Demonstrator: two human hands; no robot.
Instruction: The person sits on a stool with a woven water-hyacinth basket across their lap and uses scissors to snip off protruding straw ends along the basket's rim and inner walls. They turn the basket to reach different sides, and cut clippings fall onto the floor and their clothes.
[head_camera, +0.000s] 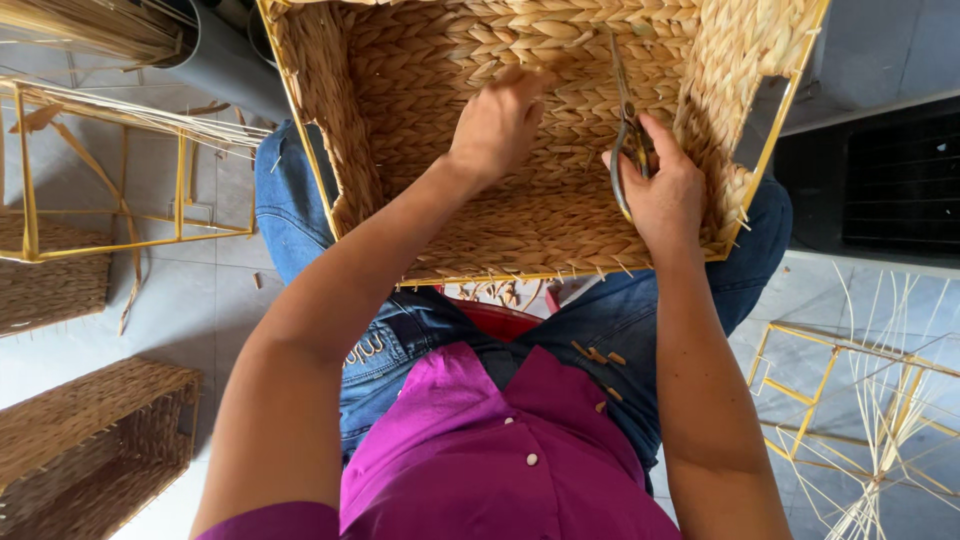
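A large woven straw basket (560, 225) on a yellow metal frame rests on my lap, its opening facing me. My left hand (497, 120) reaches inside and presses its fingers against the braided inner wall. Gripped in my right hand (660, 190) is a pair of metal scissors (624, 125), blades pointing up along the inner right side of the basket. Short straw ends stick out along the basket's lower rim.
A finished woven basket (90, 445) sits on the floor at lower left. Bare yellow wire frames stand at left (120, 170) and lower right (860, 400), the latter with loose straw strands. Straw cuttings lie on my jeans. A dark grate (890, 180) is at right.
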